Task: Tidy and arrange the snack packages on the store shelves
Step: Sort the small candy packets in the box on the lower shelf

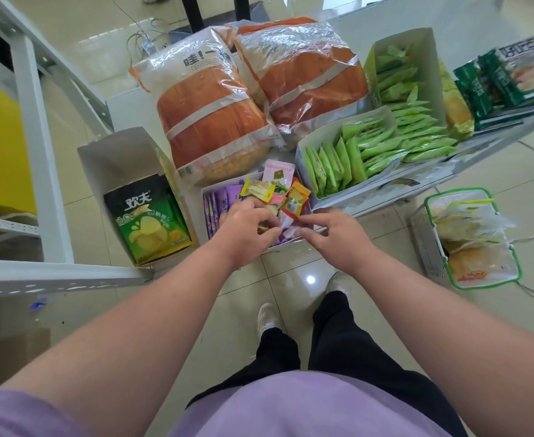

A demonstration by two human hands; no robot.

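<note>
— In the head view, what are the person's hands doing?

— Both reach into the small white box [290, 244] of mixed sweets at the shelf's front edge. The left hand [246, 227] has its fingers curled down among the wrappers; the right hand [328, 230] pinches a white wrapper beside the orange packet [295, 200].

— What can't be made out?

— Whether the left hand actually grips anything: its fingertips are buried. The purple packets [216, 206] stand along the box's left side, partly covered. The green chip bag [147, 222] sits in an open carton just left.
</note>
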